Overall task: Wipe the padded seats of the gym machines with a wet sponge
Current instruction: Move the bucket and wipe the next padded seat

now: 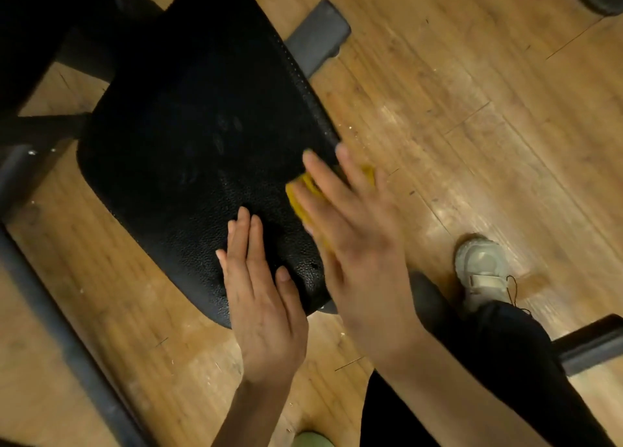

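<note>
A black padded seat [188, 136] with a pebbled surface fills the upper left and middle of the head view. My right hand [350, 231] lies flat with straight fingers on a yellow sponge [300, 193], pressing it onto the seat's right edge. Most of the sponge is hidden under the fingers and palm. My left hand [259, 298] rests flat on the seat's near corner, fingers straight and together, holding nothing.
Dark metal frame bars [67, 338] of the machine run along the left, and another bar end [320, 35] sticks out behind the seat. My leg in dark trousers and a pale shoe [482, 268] stand on the wooden floor [472, 109] at the right.
</note>
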The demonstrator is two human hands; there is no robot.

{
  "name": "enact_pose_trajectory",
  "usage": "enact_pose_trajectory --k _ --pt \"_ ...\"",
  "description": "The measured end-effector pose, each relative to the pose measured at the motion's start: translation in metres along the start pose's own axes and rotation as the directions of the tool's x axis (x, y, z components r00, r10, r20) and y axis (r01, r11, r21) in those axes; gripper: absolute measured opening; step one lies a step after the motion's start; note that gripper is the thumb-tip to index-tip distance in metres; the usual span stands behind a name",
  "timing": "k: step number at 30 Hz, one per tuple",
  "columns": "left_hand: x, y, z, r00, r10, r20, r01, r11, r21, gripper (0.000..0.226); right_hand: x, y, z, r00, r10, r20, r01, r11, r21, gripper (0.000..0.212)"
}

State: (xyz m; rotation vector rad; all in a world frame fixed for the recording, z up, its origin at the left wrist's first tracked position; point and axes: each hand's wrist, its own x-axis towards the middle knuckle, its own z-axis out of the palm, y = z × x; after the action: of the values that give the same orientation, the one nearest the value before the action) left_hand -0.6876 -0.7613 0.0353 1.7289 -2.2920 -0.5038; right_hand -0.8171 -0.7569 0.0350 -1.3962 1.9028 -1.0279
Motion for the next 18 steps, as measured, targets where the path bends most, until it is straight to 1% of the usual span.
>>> enact_pose_trajectory --k 2,4,5,8,10,12,14,16,18 --pt "0.000 0.000 0.000 1.000 -0.007 0.002 0.007 1.000 0.004 0.051 -0.039 0.000 -0.006 0.997 -0.052 0.064 0.049 0.997 0.053 0.038" --pt "0.000 0.000 -0.001 1.000 -0.005 -0.012 0.005 1.000 0.022 0.051 -0.034 0.006 -0.008 0.993 -0.073 0.090 0.062 0.991 0.120 0.038" --pt "0.000 -0.001 -0.001 1.000 -0.003 -0.016 0.003 1.000 0.031 0.051 -0.016 0.007 -0.008 0.996 -0.054 0.074 0.042 0.988 0.150 0.037" --pt "0.001 0.001 0.001 1.000 -0.016 -0.025 0.017 0.999 0.042 0.052 0.037 0.006 -0.007 0.996 0.089 -0.022 -0.080 0.961 0.263 0.036" --pt "0.000 0.003 0.002 0.999 -0.030 -0.015 0.031 0.998 0.053 0.052 0.026 0.004 -0.007 0.991 0.129 -0.023 -0.116 0.944 0.309 0.035" --pt "0.000 0.003 0.001 0.999 -0.029 -0.019 0.030 0.999 0.040 0.052 -0.018 0.000 -0.004 0.990 0.141 0.017 -0.139 0.935 0.326 0.037" --pt "0.000 0.003 0.001 1.000 -0.026 -0.017 0.027 0.999 0.038 0.052 -0.052 -0.003 -0.001 0.991 0.132 0.017 -0.129 0.920 0.369 0.037" --pt "0.001 0.004 0.001 0.999 -0.033 -0.017 0.034 0.998 0.046 0.052 -0.040 0.002 0.003 0.992 0.129 -0.013 -0.114 0.912 0.395 0.037" --pt "-0.001 0.004 0.001 0.999 -0.047 -0.016 0.047 0.998 0.028 0.051 -0.002 0.005 -0.003 0.976 0.210 -0.056 -0.156 0.856 0.492 0.039"
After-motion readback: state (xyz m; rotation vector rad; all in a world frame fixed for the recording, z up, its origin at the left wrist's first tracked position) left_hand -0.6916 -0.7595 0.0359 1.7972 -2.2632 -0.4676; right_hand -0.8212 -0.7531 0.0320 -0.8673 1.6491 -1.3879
